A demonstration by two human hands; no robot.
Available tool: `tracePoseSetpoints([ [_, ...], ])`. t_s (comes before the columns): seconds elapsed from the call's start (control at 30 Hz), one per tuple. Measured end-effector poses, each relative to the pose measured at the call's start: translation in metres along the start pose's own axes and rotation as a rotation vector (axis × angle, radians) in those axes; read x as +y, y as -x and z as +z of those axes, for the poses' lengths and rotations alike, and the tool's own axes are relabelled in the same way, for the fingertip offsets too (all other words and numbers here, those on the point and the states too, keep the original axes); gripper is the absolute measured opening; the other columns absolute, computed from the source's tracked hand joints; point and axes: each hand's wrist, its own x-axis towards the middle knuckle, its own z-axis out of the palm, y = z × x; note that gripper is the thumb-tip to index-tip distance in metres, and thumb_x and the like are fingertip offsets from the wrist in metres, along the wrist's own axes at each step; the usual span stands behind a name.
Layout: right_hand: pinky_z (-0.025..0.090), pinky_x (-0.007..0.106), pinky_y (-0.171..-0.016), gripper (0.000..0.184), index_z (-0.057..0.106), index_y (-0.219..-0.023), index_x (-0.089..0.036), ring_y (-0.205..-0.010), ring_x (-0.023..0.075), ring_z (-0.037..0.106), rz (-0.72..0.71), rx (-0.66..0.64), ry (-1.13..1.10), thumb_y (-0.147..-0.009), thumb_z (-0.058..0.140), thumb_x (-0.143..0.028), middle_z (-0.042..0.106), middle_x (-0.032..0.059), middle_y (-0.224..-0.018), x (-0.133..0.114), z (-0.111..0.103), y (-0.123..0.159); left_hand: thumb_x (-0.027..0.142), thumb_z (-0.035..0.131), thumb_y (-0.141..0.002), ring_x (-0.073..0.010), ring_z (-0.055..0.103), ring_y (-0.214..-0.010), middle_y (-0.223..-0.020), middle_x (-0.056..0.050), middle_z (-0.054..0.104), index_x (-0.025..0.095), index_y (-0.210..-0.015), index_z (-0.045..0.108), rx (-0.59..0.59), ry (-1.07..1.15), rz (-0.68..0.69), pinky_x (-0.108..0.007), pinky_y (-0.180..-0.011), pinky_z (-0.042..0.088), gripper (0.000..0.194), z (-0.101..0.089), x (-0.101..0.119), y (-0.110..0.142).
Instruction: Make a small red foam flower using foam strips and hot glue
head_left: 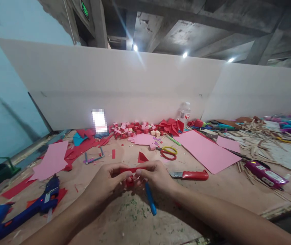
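The left hand (108,178) and right hand (161,175) pinch a narrow red paper strip (130,169); far right lies a flat pink sheet (208,152).

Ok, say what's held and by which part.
Red piece, at opposite sides, by left hand and right hand; whether the blue tool is held is unclear.

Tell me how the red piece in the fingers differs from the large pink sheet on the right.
Colour: the red piece is deep red; the pink sheet is pale pink.
Size: the red piece is small and narrow; the pink sheet is far broader.
Pose: the red piece is held up between the left hand and right hand; the pink sheet lies flat.
Both look like plain coloured paper.
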Motion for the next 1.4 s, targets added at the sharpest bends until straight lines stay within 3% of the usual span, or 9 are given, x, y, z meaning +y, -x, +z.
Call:
tracePoseSetpoints([
  [0.13, 0.052, 0.027, -0.056, 0.049, 0.079, -0.090, -0.015, -0.057, 0.0149, 0.065, 0.014, 0.009, -0.009, -0.070, 0.083, -0.060, 0.072, 0.0038, -0.069, -0.004, 0.000, 0.001, 0.037, 0.069, -0.086, -0.0137, 0.054, -0.057, -0.064, 0.000, 0.062, 0.016, -0.076, 0.074, 0.085, -0.081, 0.028, -0.022, -0.050, 0.041, 0.024, -0.004, 0.004, 0.000],
  [0.3, 0.055, 0.030, -0.057, 0.051, 0.076, -0.087, -0.014, -0.061, 0.0182, 0.067, 0.021, 0.031, -0.001, -0.072, 0.080, -0.062, 0.070, 0.0047, -0.069, -0.009, 0.000, 0.004, 0.032, 0.071, -0.082, -0.0178, 0.062, -0.072, -0.079, -0.004, 0.070, 0.017, -0.087, 0.077, 0.120, -0.096, 0.101, -0.024, -0.060, 0.049, 0.017, -0.005, 0.007, 0.001],
  [0.57, 0.053, 0.029, -0.058, 0.052, 0.075, -0.105, -0.013, -0.063, 0.0195, 0.070, 0.014, 0.084, 0.018, -0.071, 0.085, -0.052, 0.074, 0.0055, -0.071, -0.005, -0.003, 0.003, 0.033, 0.074, -0.079, -0.0230, 0.068, -0.083, -0.096, -0.010, 0.076, 0.015, -0.101, 0.075, 0.177, -0.137, 0.097, -0.031, -0.068, 0.055, 0.029, -0.004, 0.005, 0.001],
  [0.77, 0.052, 0.028, -0.055, 0.049, 0.075, -0.086, -0.014, -0.060, 0.0192, 0.071, -0.007, 0.064, 0.052, -0.077, 0.077, -0.062, 0.075, 0.0077, -0.072, 0.000, -0.004, 0.000, 0.031, 0.074, -0.077, -0.0256, 0.071, -0.082, -0.093, -0.010, 0.075, 0.015, -0.112, 0.071, 0.133, -0.067, 0.070, -0.034, -0.067, 0.056, 0.039, -0.004, -0.001, -0.001],
  [0.9, 0.051, 0.027, -0.055, 0.050, 0.075, -0.084, -0.014, -0.058, 0.0173, 0.069, 0.003, 0.075, 0.040, -0.072, 0.080, -0.063, 0.076, 0.0069, -0.072, 0.001, -0.003, -0.001, 0.025, 0.076, -0.075, -0.0212, 0.070, -0.084, -0.108, -0.008, 0.072, 0.021, -0.124, 0.060, 0.187, -0.099, 0.131, -0.030, -0.069, 0.056, 0.052, -0.006, -0.011, -0.005],
  [0.97, 0.051, 0.026, -0.055, 0.051, 0.075, -0.086, -0.014, -0.058, 0.0168, 0.068, 0.009, 0.087, 0.022, -0.071, 0.082, -0.062, 0.076, 0.0075, -0.074, -0.001, -0.004, 0.000, 0.024, 0.078, -0.072, -0.0202, 0.068, -0.091, -0.122, -0.009, 0.065, 0.025, -0.121, 0.058, 0.246, -0.129, 0.204, -0.027, -0.067, 0.055, 0.053, -0.007, -0.011, -0.005],
  [1.1, 0.050, 0.026, -0.055, 0.049, 0.076, -0.085, -0.013, -0.057, 0.0160, 0.067, -0.009, 0.109, 0.021, -0.070, 0.082, -0.059, 0.077, 0.0079, -0.074, -0.004, -0.005, 0.000, 0.029, 0.077, -0.074, -0.0226, 0.065, -0.103, -0.142, -0.009, 0.055, 0.022, -0.087, 0.069, 0.206, -0.258, 0.279, -0.030, -0.075, 0.056, 0.016, -0.013, -0.002, -0.002],
  [1.3, 0.047, 0.026, -0.052, 0.043, 0.076, -0.082, -0.014, -0.050, 0.0137, 0.061, -0.055, 0.102, 0.062, -0.070, 0.083, -0.055, 0.071, 0.0027, -0.063, -0.007, -0.003, 0.000, 0.029, 0.069, -0.085, -0.0230, 0.067, -0.090, -0.095, -0.007, 0.075, 0.020, -0.082, 0.076, 0.086, -0.376, 0.307, -0.035, -0.085, 0.052, 0.012, -0.015, -0.002, -0.002],
  [1.4, 0.047, 0.026, -0.051, 0.042, 0.075, -0.081, -0.015, -0.049, 0.0135, 0.060, -0.043, 0.108, 0.041, -0.068, 0.085, -0.054, 0.070, 0.0016, -0.061, -0.008, -0.002, 0.001, 0.026, 0.067, -0.087, -0.0234, 0.069, -0.092, -0.098, -0.006, 0.077, 0.021, -0.088, 0.077, 0.085, -0.404, 0.318, -0.034, -0.087, 0.052, 0.011, -0.012, -0.005, 0.000],
])
